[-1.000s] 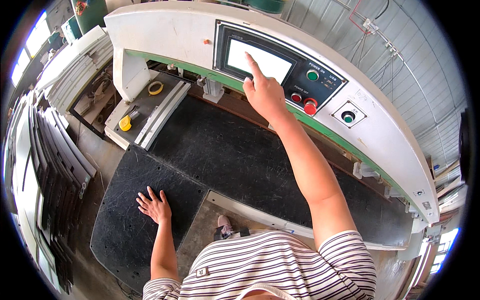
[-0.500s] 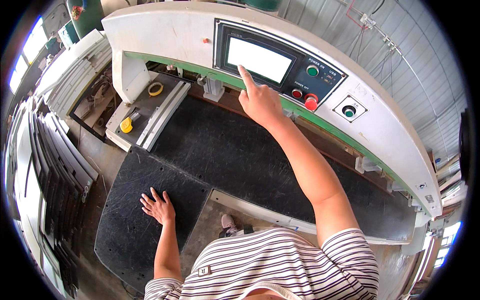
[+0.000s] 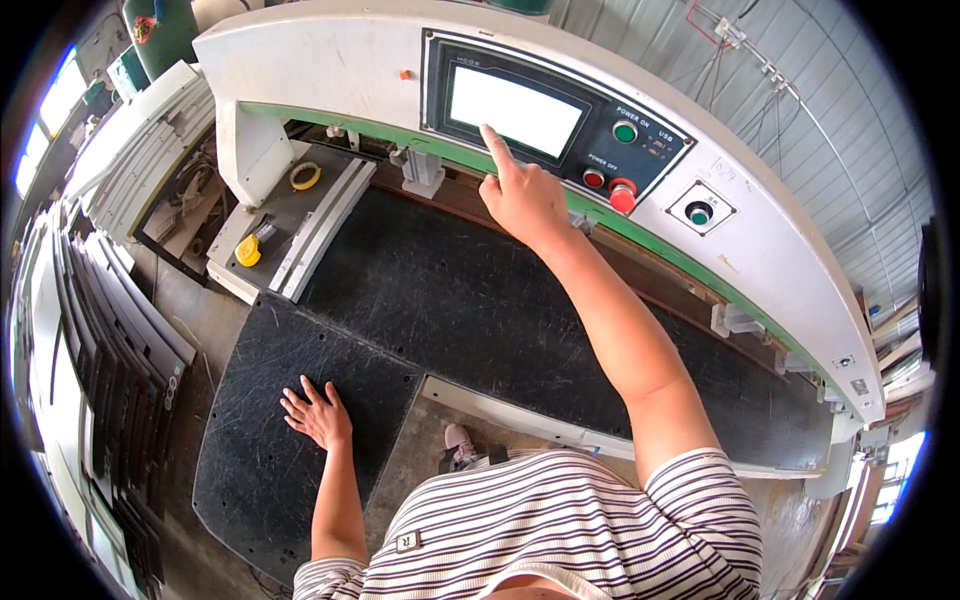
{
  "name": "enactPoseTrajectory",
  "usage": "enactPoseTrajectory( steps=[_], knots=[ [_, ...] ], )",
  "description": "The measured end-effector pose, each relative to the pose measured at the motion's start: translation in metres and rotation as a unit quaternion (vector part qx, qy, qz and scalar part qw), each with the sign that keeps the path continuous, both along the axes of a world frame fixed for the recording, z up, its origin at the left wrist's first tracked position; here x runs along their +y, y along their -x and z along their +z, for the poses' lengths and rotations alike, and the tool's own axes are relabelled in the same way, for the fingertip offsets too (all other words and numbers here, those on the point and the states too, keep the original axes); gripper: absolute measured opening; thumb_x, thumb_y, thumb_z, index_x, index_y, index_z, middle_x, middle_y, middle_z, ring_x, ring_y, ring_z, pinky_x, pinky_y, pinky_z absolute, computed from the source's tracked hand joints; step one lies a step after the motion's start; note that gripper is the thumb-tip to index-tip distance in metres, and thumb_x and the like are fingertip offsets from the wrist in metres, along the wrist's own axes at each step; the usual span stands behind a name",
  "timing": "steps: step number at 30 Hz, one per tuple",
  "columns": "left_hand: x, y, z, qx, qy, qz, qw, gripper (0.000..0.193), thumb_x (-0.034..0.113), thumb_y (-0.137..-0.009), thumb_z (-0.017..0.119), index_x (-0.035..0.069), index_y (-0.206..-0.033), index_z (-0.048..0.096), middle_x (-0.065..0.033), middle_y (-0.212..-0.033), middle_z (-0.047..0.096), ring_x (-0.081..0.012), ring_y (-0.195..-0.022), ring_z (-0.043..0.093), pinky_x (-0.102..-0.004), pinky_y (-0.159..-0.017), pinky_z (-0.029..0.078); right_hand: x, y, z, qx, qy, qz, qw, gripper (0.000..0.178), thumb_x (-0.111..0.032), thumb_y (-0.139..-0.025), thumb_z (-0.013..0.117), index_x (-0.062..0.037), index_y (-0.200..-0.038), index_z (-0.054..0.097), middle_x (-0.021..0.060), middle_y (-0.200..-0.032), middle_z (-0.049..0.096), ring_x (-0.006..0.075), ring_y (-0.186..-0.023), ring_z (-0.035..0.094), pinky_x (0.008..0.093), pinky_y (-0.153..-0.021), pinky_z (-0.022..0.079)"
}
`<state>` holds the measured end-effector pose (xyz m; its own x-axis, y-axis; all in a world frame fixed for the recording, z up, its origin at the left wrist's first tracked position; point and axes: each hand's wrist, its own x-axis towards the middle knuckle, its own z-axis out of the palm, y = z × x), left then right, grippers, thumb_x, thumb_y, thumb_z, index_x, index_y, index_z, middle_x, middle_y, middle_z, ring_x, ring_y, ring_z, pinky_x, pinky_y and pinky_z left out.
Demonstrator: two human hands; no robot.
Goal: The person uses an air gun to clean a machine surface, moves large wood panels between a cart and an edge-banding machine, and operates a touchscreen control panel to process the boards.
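My right hand [image 3: 528, 205] reaches across to the control panel [image 3: 613, 98]. Its index finger is stretched out, the tip at the lower edge of the bright white touchscreen [image 3: 515, 108]; contact cannot be told. The other fingers are curled and hold nothing. My left hand [image 3: 320, 415] lies flat, fingers spread, on the black scratched table top [image 3: 270, 370] of the machine. To the right of the screen sit a green button [image 3: 625, 131], a red button [image 3: 593, 178] and a larger red mushroom button [image 3: 622, 196].
A yellow tape measure [image 3: 250, 249] and a yellow tape roll [image 3: 305, 176] lie on the side plate, left of a metal fence rail [image 3: 322, 228]. Stacked panels [image 3: 120, 320] lean at the far left. A separate knob [image 3: 698, 213] sits on the white machine beam [image 3: 780, 230].
My right index fingertip has shifted slightly right along the screen's lower edge. The whole view has moved a little. My left hand stays on the table top.
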<state>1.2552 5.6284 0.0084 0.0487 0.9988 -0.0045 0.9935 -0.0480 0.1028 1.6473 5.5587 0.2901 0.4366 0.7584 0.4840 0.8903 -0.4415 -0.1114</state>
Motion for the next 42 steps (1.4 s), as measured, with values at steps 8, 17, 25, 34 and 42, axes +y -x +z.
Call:
enactPoseTrajectory(
  steps=[8, 17, 25, 34, 42],
  knots=[
    [-0.001, -0.002, 0.005, -0.017, 0.001, 0.002, 1.000, 0.060, 0.049, -0.100, 0.043, 0.018, -0.151, 0.035, -0.0198, -0.159, 0.021, -0.0375, -0.149, 0.013, -0.0536, -0.119, 0.009, 0.003, -0.009, -0.002, -0.036, -0.030, 0.012, 0.999, 0.068, -0.017, -0.085, 0.058, -0.0088, -0.149, 0.038, 0.0094, -0.049, 0.058, 0.0231, -0.040, 0.058, 0.0350, -0.040, 0.048],
    [0.000, -0.001, 0.004, -0.010, 0.009, 0.000, 1.000, 0.061, 0.049, -0.101, 0.042, 0.018, -0.152, 0.033, -0.0198, -0.159, 0.019, -0.0375, -0.149, 0.011, -0.0533, -0.120, 0.008, 0.001, -0.002, 0.003, -0.011, 0.007, 0.000, 1.000, 0.068, -0.016, -0.087, 0.058, -0.0145, -0.151, 0.035, 0.0108, -0.049, 0.056, 0.0271, -0.044, 0.060, 0.0397, -0.045, 0.051],
    [0.000, -0.001, 0.004, -0.012, 0.001, -0.001, 1.000, 0.060, 0.049, -0.100, 0.044, 0.018, -0.152, 0.035, -0.0199, -0.159, 0.020, -0.0377, -0.149, 0.012, -0.0535, -0.119, 0.009, 0.002, -0.009, 0.004, -0.052, -0.051, 0.021, 0.997, 0.068, -0.017, -0.086, 0.057, -0.0069, -0.150, 0.036, 0.0061, -0.048, 0.056, 0.0178, -0.037, 0.055, 0.0300, -0.037, 0.046],
    [0.001, 0.000, 0.001, -0.006, -0.007, 0.001, 1.000, 0.060, 0.049, -0.100, 0.044, 0.019, -0.151, 0.035, -0.0199, -0.159, 0.021, -0.0380, -0.149, 0.013, -0.0536, -0.119, 0.010, -0.001, -0.004, 0.008, -0.020, -0.048, 0.013, 0.999, 0.069, -0.017, -0.085, 0.056, -0.0083, -0.150, 0.036, 0.0092, -0.050, 0.058, 0.0238, -0.041, 0.059, 0.0358, -0.041, 0.051],
    [0.001, -0.002, 0.003, -0.005, 0.001, 0.000, 1.000, 0.060, 0.049, -0.100, 0.043, 0.019, -0.152, 0.034, -0.0201, -0.159, 0.020, -0.0382, -0.149, 0.013, -0.0537, -0.119, 0.010, -0.001, -0.010, 0.008, -0.008, -0.053, 0.003, 0.999, 0.069, -0.017, -0.085, 0.057, -0.0101, -0.151, 0.035, 0.0087, -0.049, 0.056, 0.0236, -0.041, 0.058, 0.0354, -0.041, 0.050]
  ],
)
